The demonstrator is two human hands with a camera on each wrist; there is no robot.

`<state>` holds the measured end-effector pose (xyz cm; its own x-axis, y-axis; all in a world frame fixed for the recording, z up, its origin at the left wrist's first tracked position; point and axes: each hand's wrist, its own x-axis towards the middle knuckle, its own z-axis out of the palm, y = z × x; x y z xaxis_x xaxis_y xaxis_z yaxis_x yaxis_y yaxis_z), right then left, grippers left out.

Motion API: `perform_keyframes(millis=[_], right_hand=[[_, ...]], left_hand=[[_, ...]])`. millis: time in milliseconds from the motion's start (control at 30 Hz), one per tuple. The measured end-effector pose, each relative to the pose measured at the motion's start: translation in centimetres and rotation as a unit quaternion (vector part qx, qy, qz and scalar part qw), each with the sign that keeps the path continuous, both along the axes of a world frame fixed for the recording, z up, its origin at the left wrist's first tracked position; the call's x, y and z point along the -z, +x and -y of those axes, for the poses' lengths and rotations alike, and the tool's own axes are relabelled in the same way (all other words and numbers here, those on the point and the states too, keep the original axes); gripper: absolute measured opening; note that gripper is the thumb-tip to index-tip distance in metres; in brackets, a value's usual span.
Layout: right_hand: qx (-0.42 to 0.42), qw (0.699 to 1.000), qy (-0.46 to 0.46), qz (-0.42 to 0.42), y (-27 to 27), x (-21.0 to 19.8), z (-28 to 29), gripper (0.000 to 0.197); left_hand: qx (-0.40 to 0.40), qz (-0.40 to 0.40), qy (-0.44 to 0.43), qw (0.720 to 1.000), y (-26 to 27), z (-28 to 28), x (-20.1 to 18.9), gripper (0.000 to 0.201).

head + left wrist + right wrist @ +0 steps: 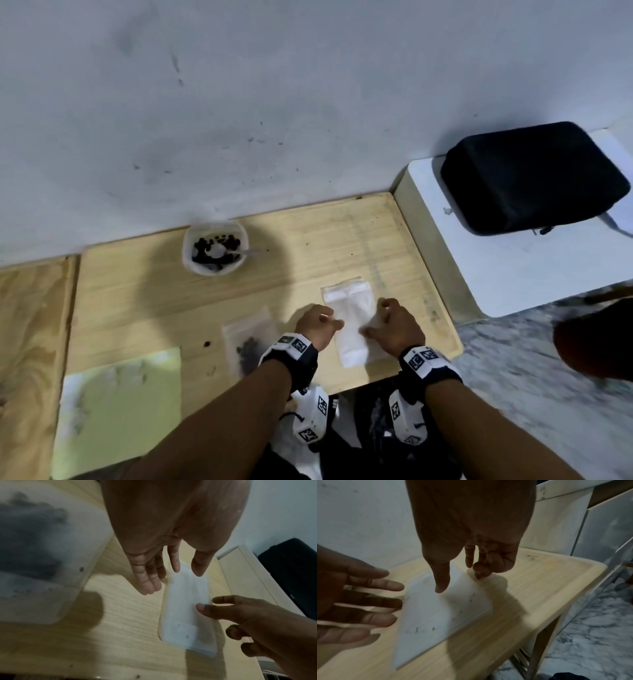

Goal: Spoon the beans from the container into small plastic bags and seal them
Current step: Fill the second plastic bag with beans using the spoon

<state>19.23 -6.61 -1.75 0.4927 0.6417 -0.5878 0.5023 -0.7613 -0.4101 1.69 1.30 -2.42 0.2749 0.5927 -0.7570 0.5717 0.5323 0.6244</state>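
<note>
Here I see a pale wooden desk (144, 291) pushed against a scuffed grey-white wall (274, 102), with marbled flooring (513, 370) off its right edge. Starting at the desk's near left corner, a pale green sheet (120, 407) lies flat. Farther back, by the wall edge, stands the translucent container (214, 247) with dark beans (233, 242) and a spoon (222, 253) in it. Nearer me, a small plastic bag with beans (248, 342) lies flat just left of my left wrist. My left hand (317, 329) hovers with fingers (147, 582) straight and loose, holding nothing, tips at the left edge of the empty bags (352, 325). These are a white, cloudy, flat stack near the desk's front right part. My right hand (394, 325) is at their right edge, fingers (442, 580) partly curled; I cannot tell whether it grips them. Right of the desk, a black case (534, 178) rests on a white surface (513, 274).
</note>
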Motion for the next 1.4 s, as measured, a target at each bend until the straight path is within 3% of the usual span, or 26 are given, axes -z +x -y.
perform_keyframes(millis=[200, 367, 533, 633, 833, 933, 967, 1033, 1100, 1267, 1400], right_hand=[[0.038, 0.997, 0.058, -0.019, 0.7, 0.5, 0.4, 0.044], [0.071, 0.993, 0.09, -0.016, 1.2, 0.0, 0.5, 0.016], [0.08, 0.987, 0.135, -0.033, 1.8, -0.3, 0.8, 0.019], [0.112, 0.968, 0.166, -0.154, 2.0, -1.5, 0.3, 0.025], [0.051, 0.947, 0.089, -0.305, 0.8, -3.4, -0.6, 0.042], [-0.007, 0.95, 0.066, -0.306, -1.4, -4.7, -2.4, 0.036], [-0.005, 0.951, 0.089, -0.297, -2.1, -5.3, -3.2, 0.031], [0.005, 0.956, 0.169, -0.241, -3.5, -6.4, -5.2, 0.045], [-0.018, 0.954, 0.217, -0.209, -5.2, -8.2, -7.6, 0.04], [-0.173, 0.951, 0.122, -0.224, -9.7, -12.2, -12.2, 0.024], [-0.154, 0.95, 0.092, -0.255, -13.1, -13.4, -13.5, 0.023]], left_hand=[[-0.039, 0.003, -0.005, 0.999, 1.2, -0.6, 1.7, 0.021], [-0.03, -0.006, 0.008, 0.999, 1.2, -0.5, 0.8, 0.013], [-0.022, 0.015, 0.021, 0.999, 0.7, -0.2, 0.6, 0.014], [-0.029, 0.029, 0.047, 0.998, 0.2, -0.4, 0.2, 0.015], [-0.088, 0.083, 0.145, 0.982, -1.8, -1.7, -2.0, 0.017], [-0.096, 0.075, 0.228, 0.966, -3.7, -2.9, -3.1, 0.025], [-0.081, 0.063, 0.245, 0.964, -4.3, -3.4, -3.6, 0.026], [-0.05, 0.043, 0.271, 0.96, -5.8, -4.5, -4.8, 0.027], [-0.031, 0.039, 0.294, 0.955, -7.6, -5.4, -6.3, 0.026], [-0.018, 0.024, 0.348, 0.937, -12.2, -7.4, -9.7, 0.02], [-0.052, -0.099, 0.457, 0.883, -15.7, -7.8, -9.6, 0.012]])
